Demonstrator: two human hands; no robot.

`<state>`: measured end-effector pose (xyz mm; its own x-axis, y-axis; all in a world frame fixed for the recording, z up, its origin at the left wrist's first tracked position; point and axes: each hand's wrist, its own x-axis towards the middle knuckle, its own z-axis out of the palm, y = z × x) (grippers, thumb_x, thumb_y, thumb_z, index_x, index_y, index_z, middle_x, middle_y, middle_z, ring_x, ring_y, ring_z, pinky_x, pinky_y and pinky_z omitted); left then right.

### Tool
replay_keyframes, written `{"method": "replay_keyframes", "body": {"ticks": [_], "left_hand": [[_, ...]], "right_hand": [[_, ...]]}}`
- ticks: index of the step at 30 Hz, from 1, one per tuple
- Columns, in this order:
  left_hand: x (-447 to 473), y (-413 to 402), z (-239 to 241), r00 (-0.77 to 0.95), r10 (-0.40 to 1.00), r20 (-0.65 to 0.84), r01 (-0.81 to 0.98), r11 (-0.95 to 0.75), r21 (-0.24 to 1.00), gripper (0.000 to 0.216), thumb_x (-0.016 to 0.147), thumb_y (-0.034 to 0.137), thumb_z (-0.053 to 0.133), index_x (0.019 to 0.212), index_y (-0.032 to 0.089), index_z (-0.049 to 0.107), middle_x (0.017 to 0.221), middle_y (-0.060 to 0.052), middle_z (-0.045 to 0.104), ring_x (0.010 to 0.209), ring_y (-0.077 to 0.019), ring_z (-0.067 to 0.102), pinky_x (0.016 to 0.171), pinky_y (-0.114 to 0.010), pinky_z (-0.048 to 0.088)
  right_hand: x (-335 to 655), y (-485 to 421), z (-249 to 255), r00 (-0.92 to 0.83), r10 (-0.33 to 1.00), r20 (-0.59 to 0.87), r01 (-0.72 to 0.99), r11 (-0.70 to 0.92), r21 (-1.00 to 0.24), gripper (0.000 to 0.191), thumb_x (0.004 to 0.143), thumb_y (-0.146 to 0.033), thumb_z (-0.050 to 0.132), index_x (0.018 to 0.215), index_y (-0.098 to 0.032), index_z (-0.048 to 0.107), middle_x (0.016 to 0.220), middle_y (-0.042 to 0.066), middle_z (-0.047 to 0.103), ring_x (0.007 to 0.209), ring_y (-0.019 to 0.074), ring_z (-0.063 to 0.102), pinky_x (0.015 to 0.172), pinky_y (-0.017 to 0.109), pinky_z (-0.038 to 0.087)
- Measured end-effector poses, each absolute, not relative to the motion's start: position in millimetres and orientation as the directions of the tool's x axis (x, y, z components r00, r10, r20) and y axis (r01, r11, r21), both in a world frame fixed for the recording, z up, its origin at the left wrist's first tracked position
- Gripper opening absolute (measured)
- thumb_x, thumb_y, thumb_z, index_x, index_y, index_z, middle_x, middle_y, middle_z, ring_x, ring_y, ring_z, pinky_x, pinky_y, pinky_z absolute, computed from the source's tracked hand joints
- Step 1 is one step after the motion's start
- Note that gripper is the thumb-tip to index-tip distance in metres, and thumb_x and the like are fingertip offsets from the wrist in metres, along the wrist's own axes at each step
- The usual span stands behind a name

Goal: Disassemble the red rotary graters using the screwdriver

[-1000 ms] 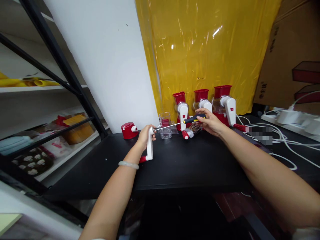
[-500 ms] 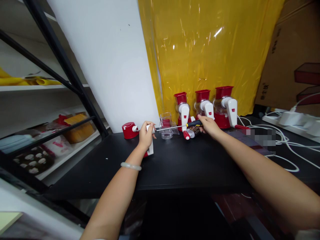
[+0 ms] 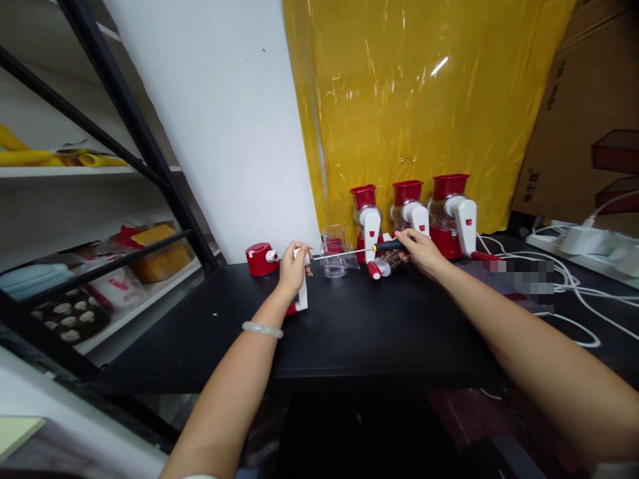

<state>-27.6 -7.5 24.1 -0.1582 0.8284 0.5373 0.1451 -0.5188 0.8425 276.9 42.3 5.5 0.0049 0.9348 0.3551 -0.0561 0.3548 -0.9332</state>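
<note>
My left hand (image 3: 291, 269) is closed round the upper end of a white crank handle (image 3: 301, 296) with a red knob, held upright on the black table (image 3: 349, 332). My right hand (image 3: 422, 252) grips the black and yellow handle of a screwdriver (image 3: 359, 251). Its metal shaft points left, and the tip meets the top of the crank by my left fingers. A metal grater drum with a red cap (image 3: 383, 266) lies just under my right hand.
Three red and white rotary graters (image 3: 412, 213) stand in a row against a yellow plastic sheet. A clear cup (image 3: 333, 250) and a red base part (image 3: 258, 259) sit near the wall. White cables and a power strip (image 3: 579, 243) lie at right. Metal shelving (image 3: 100, 266) stands left.
My left hand has turned the crank more upright and raised it slightly. My right hand has shifted the screwdriver a little, keeping its tip at the crank's top.
</note>
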Motion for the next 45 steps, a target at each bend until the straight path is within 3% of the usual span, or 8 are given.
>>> {"method": "replay_keyframes", "body": {"ticks": [8,16,19,22,25,29,33,45], "left_hand": [[-29,-5,24,-0.193,0.852,0.487,0.137,-0.468,0.873,0.017,0.085,0.035,0.055,0.083,0.018,0.057,0.067,0.004,0.055,0.04,-0.0073,0.047,0.035,-0.021,0.044],[-29,-4,22,-0.171,0.861,0.479,0.153,-0.457,0.876,0.02,0.083,0.038,0.055,0.084,0.017,0.057,0.067,0.004,0.054,0.039,-0.0075,0.047,0.034,-0.021,0.044],[-29,-5,21,-0.127,0.858,0.498,0.183,-0.473,0.862,0.022,0.083,0.04,0.057,0.084,0.018,0.056,0.068,0.004,0.055,0.039,-0.0069,0.047,0.035,-0.02,0.043],[-29,-7,22,-0.087,0.842,0.533,0.201,-0.509,0.837,0.023,0.084,0.041,0.057,0.085,0.018,0.056,0.068,0.004,0.056,0.039,-0.0065,0.047,0.035,-0.02,0.042],[-29,-8,23,-0.073,0.827,0.558,0.207,-0.534,0.819,0.023,0.085,0.041,0.057,0.085,0.018,0.056,0.067,0.004,0.056,0.039,-0.0067,0.048,0.035,-0.02,0.041],[-31,-8,22,-0.059,0.824,0.563,0.219,-0.54,0.813,0.023,0.085,0.041,0.057,0.085,0.018,0.056,0.068,0.004,0.056,0.039,-0.0068,0.048,0.036,-0.02,0.041],[-31,-7,21,-0.054,0.837,0.545,0.201,-0.525,0.827,0.023,0.085,0.041,0.058,0.085,0.018,0.056,0.069,0.004,0.056,0.039,-0.0072,0.048,0.036,-0.021,0.042],[-28,-8,24,-0.097,0.846,0.524,0.163,-0.506,0.847,0.021,0.084,0.039,0.057,0.083,0.018,0.056,0.068,0.003,0.055,0.039,-0.0072,0.047,0.035,-0.021,0.043]], "right_hand": [[276,32,13,-0.043,0.919,0.391,-0.196,0.376,-0.906,0.045,0.059,-0.053,0.082,0.086,-0.022,0.062,0.085,0.0,0.065,0.067,0.0117,0.06,0.058,0.025,0.048],[275,29,15,-0.073,0.911,0.405,-0.264,0.374,-0.889,0.046,0.057,-0.044,0.084,0.092,-0.024,0.061,0.087,-0.001,0.064,0.073,0.0144,0.061,0.059,0.026,0.05],[277,35,14,0.001,0.915,0.403,-0.131,0.4,-0.907,0.044,0.067,-0.058,0.074,0.091,-0.025,0.059,0.084,0.0,0.064,0.068,0.0165,0.062,0.057,0.031,0.052],[282,41,10,0.004,0.911,0.412,0.12,0.409,-0.905,0.046,0.081,-0.069,0.053,0.088,-0.024,0.057,0.064,0.0,0.061,0.052,0.0165,0.058,0.051,0.033,0.048],[285,45,6,-0.024,0.905,0.424,0.247,0.417,-0.875,0.05,0.082,-0.074,0.049,0.078,-0.024,0.054,0.049,-0.002,0.052,0.042,0.0142,0.049,0.044,0.03,0.039],[285,46,6,-0.056,0.893,0.446,0.149,0.449,-0.881,0.05,0.074,-0.074,0.061,0.075,-0.024,0.054,0.047,-0.005,0.048,0.041,0.0119,0.045,0.042,0.027,0.035],[282,44,10,-0.028,0.913,0.408,0.006,0.408,-0.913,0.049,0.066,-0.067,0.073,0.083,-0.024,0.059,0.062,-0.003,0.059,0.049,0.012,0.052,0.048,0.027,0.042],[282,35,13,-0.074,0.914,0.4,-0.261,0.37,-0.892,0.044,0.063,-0.047,0.083,0.095,-0.027,0.061,0.097,0.0,0.06,0.073,0.0131,0.061,0.059,0.027,0.052]]}}
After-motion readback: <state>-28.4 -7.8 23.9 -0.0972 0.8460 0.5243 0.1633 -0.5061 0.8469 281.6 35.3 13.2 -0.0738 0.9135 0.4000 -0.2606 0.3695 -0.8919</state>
